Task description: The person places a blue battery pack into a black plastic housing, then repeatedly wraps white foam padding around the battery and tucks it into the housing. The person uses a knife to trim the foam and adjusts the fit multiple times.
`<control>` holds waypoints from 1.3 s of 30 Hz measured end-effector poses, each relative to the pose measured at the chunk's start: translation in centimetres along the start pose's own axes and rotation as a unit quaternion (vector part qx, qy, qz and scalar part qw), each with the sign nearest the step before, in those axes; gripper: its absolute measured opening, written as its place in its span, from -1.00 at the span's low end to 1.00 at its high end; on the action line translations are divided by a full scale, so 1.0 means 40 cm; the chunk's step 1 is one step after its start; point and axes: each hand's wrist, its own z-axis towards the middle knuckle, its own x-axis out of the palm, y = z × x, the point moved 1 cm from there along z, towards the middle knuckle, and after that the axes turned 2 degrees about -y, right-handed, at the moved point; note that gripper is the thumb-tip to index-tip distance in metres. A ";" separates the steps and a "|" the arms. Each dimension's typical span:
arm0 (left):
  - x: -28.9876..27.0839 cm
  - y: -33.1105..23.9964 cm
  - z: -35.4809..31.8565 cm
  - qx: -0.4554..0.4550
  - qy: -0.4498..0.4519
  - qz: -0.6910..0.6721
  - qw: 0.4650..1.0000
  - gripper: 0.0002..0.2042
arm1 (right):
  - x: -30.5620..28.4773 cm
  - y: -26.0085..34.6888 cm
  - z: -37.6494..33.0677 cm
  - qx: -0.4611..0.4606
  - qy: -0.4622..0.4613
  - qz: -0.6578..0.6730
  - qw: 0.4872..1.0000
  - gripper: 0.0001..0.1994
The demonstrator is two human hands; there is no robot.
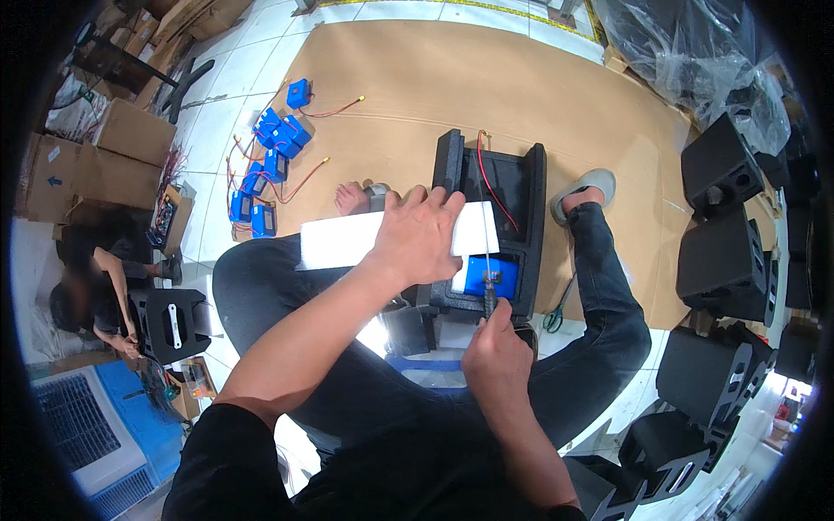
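My left hand lies across a long white foam block, its fingers over the far side and its thumb at the near edge, gripping it. The block rests across a black speaker-like box between my legs. My right hand is closed round the dark handle of a long thin-bladed knife, whose blade crosses the block near its right end. Below the block, a blue battery pack sits in a compartment of the box. A red wire runs in the box's far part.
Several blue battery packs with red leads lie at the left on a cardboard sheet. Scissors lie beside my right leg. Black boxes line the right side. At the left, another person works at a black box.
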 end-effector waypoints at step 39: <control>0.021 -0.008 0.030 -0.015 -0.018 0.029 0.999 -0.39 | 0.086 -0.055 0.076 -0.009 0.033 0.014 0.999 -0.66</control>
